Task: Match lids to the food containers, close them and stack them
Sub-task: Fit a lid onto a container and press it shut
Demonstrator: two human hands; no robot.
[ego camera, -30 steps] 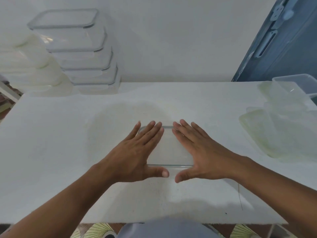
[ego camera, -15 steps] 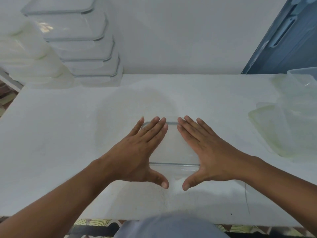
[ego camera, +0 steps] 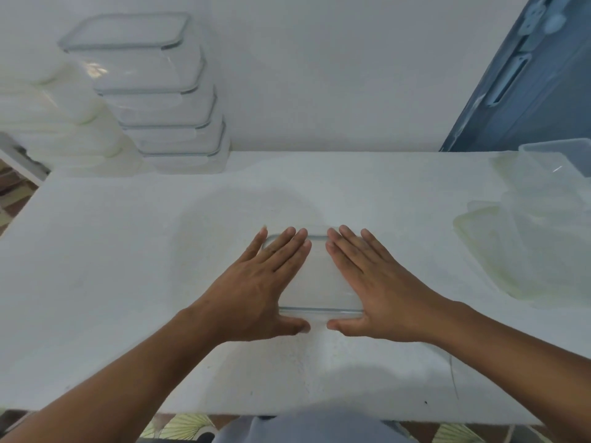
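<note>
At centre frame, the left hand [ego camera: 256,282] and right hand [ego camera: 380,282] press flat, grip apart, on the lidded container [ego camera: 316,276]; uneven pressure could leave 1 corner unsealed.

One table [ego camera: 96,266] is counted. Two hands are seen over it towards six o'clock, the left hand [ego camera: 256,292] and the right hand [ego camera: 383,292]. One clear container [ego camera: 319,282] is counted beneath them. At ten o'clock one stack of clear containers [ego camera: 160,100] is found, in which at least four can be counted; the lowest layers cannot be separated. At nine o'clock one stack of white containers [ego camera: 54,116] is seen, its number not countable. At three o'clock at least two overlapping loose lids [ego camera: 511,257] are counted, and at two o'clock one open tub [ego camera: 563,155].
</note>
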